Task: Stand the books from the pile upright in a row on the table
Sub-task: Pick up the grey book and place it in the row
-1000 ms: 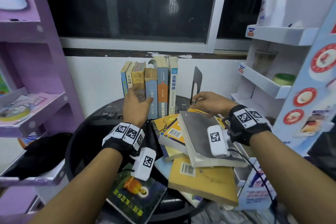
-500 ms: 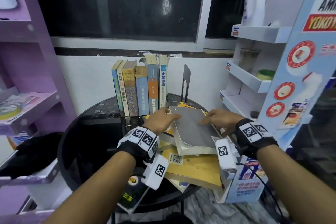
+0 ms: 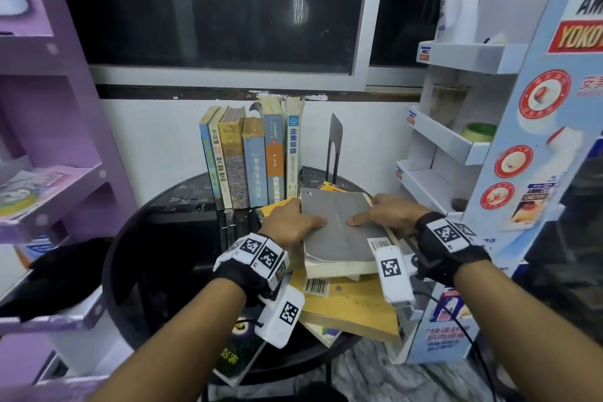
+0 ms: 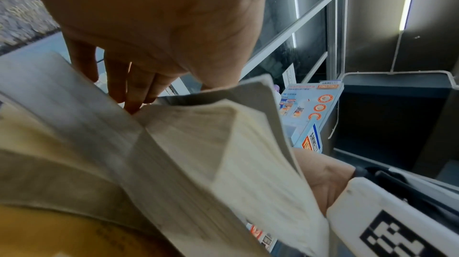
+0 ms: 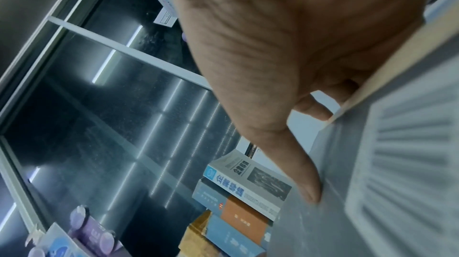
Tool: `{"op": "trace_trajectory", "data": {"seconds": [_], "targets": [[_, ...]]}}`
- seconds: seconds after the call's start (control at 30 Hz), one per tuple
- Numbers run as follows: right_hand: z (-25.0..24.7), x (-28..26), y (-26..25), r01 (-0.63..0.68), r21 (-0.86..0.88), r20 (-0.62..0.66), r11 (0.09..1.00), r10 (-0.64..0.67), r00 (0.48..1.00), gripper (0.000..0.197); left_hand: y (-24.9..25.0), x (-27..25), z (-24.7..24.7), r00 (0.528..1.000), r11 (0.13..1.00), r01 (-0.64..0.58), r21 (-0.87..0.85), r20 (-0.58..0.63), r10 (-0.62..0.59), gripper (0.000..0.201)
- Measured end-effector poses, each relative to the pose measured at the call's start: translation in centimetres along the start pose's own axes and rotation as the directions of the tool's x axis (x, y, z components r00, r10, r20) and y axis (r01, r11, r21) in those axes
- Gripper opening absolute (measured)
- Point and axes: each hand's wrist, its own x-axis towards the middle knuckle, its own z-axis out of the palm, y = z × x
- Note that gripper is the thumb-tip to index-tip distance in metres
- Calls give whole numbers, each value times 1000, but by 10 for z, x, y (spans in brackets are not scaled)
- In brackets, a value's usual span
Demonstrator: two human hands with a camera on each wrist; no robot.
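Observation:
A thick grey-covered book [image 3: 339, 232] lies on top of the pile [image 3: 352, 303] at the right of the round black table [image 3: 156, 238]. My left hand [image 3: 292, 222] grips its left edge, thumb on the cover and fingers under it; the left wrist view shows the fingers [image 4: 134, 92] tucked below the grey book [image 4: 198, 143]. My right hand [image 3: 381, 214] holds the right edge, thumb [image 5: 305, 182] pressed on the grey book's cover [image 5: 372, 182]. Several books [image 3: 251, 157] stand upright in a row at the back, spines toward me.
A black metal bookend [image 3: 334, 147] stands right of the row. A purple shelf unit [image 3: 49, 173] borders the table on the left, a white and blue display stand [image 3: 473, 140] on the right. A dark book [image 3: 238, 356] overhangs the table's front edge.
My left hand left the upright row and came to the grey book's left edge. My right hand shifted onto its right edge; both now grip it.

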Motion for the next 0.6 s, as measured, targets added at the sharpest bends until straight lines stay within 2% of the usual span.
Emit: {"op": "trace_trajectory", "data": {"seconds": [0.13,0.23,0.4,0.5,0.6], "targets": [[-6,-6,-8,24,78,-10,997,-23,1000,21,-5,4,-6,1000,992,14,-126,7,-13,57],[-8,-11,-13,48,214,-20,976,-45,999,19,-7,4,-12,1000,977,4,-212,-17,-8,42],[-9,-12,-24,127,375,-89,918,-101,991,53,-10,4,-19,998,926,-30,-377,-57,9,43],[-7,-12,-32,189,451,-118,872,-152,981,60,-8,3,-25,996,880,-73,-469,-81,40,33],[-5,-16,-40,261,472,-158,842,-210,965,60,-7,1,-31,992,815,-102,-570,-117,42,40]]}}
